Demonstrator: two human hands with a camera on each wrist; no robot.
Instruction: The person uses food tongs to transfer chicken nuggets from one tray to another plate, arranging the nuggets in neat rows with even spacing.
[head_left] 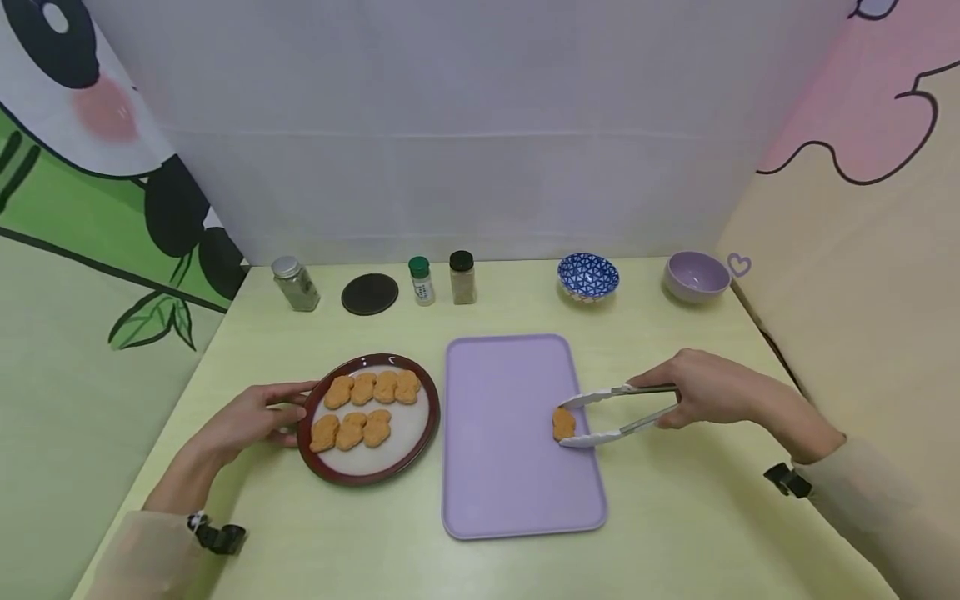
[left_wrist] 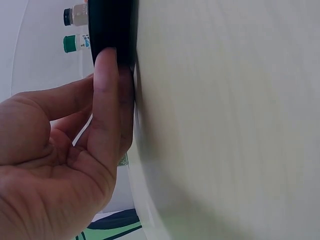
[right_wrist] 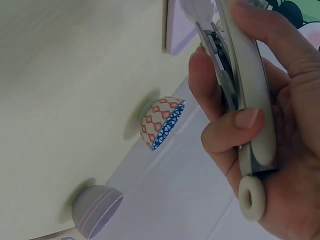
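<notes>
My left hand (head_left: pixel 251 421) holds the left rim of a brown-edged round plate (head_left: pixel 431 417), thumb and fingers at its side in the left wrist view. Several golden-brown nuggets (head_left: pixel 363 387) lie on the plate's white middle in two rows. In my right hand (head_left: pixel 705 387) are metal tongs (head_left: pixel 637 423) with whitish tips and, in the right wrist view, a pale handle (right_wrist: pixel 250 75). Between the tong tips is one nugget (head_left: pixel 564 424), over the right part of a lilac rectangular tray (head_left: pixel 510 467).
Along the back stand a silver-lidded jar (head_left: pixel 296 285), a black disc (head_left: pixel 370 294), a green-capped shaker (head_left: pixel 422 282) and a black-capped spice jar (head_left: pixel 462 279). Farther right are a blue patterned bowl (head_left: pixel 588 277) and a purple bowl (head_left: pixel 697 277). A grey-white wall (head_left: pixel 480 167) closes off the table's back.
</notes>
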